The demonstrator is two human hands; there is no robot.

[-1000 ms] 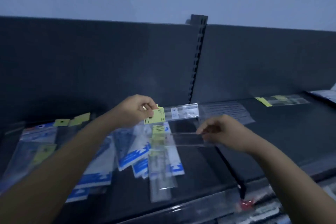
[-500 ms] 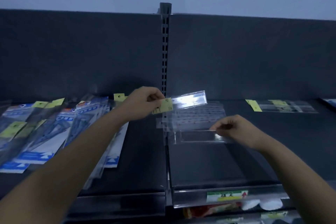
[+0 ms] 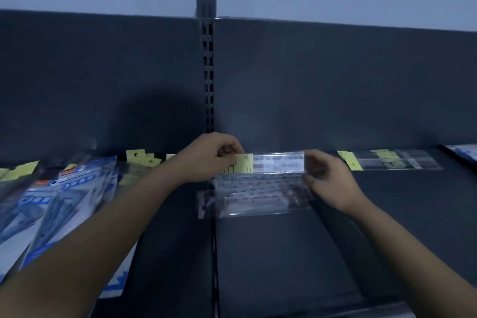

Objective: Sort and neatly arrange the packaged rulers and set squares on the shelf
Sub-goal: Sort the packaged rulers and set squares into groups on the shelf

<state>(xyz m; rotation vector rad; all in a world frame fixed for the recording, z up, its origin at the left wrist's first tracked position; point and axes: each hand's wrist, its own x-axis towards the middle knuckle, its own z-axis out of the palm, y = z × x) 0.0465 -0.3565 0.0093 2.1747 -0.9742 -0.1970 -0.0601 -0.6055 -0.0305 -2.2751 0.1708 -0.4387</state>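
A clear packaged ruler (image 3: 277,162) with a yellow header card is held level over the back of the right shelf bay. My left hand (image 3: 209,156) pinches its yellow end. My right hand (image 3: 327,181) grips the clear right end. Just below it a stack of clear ruler packs (image 3: 255,195) lies flat on the dark shelf (image 3: 271,261). Blue and white set square packs (image 3: 59,204) lie fanned out on the left bay.
Another clear ruler pack with yellow tags (image 3: 395,160) lies at the back right. A blue pack's corner (image 3: 464,150) shows at the far right edge. A slotted upright post (image 3: 207,64) divides the two bays. Yellow tags (image 3: 140,159) line the left bay's back.
The view has moved closer to the shelf. My right hand went up from the lower clear pack to the right end of the ruler pack, which both hands have lowered toward the stack.
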